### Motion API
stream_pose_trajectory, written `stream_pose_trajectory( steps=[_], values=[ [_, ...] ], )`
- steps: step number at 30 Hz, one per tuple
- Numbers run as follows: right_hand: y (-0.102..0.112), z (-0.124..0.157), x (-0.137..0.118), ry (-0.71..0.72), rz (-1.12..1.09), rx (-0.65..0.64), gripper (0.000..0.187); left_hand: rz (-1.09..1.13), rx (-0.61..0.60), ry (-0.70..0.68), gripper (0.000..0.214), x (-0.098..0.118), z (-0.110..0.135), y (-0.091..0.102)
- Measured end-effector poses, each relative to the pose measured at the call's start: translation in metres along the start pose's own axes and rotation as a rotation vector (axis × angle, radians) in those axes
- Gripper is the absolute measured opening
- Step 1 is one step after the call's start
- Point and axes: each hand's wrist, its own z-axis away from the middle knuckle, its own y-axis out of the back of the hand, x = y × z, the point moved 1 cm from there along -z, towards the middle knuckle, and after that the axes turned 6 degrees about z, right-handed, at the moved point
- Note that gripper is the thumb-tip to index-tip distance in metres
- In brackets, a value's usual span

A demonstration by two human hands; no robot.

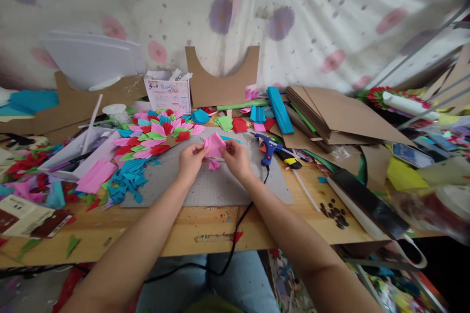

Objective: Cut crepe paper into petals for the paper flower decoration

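Note:
Between my two hands is a piece of pink crepe paper (215,145), held up over a grey cardboard sheet (205,190). My left hand (191,160) pinches its left edge, and my right hand (237,157) pinches the right edge. A smaller pink scrap (214,165) shows just below the paper. Right of my right hand lies a blue hot glue gun (270,149), its black cord running down over the table edge. A yellow and black utility knife (290,159) lies against it.
Pleated paper petals (161,129) and blue crepe pieces (128,178) are heaped at left beside a white tray (79,156). Brown cardboard sheets (352,112) are stacked at back right. Small dark discs (336,212) and a long black box (367,200) lie at right.

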Motion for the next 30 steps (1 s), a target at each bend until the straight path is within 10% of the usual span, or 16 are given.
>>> stream_pose_trajectory(
  steps=[10, 30],
  values=[
    [0.004, -0.010, -0.015, 0.065, 0.145, -0.027, 0.014, -0.338, -0.034, -0.324, 0.011, -0.003, -0.007, 0.019],
    [-0.022, -0.144, 0.015, -0.331, 0.408, -0.155, 0.017, -0.068, 0.039, -0.177, 0.007, 0.004, -0.010, 0.022]
  ],
)
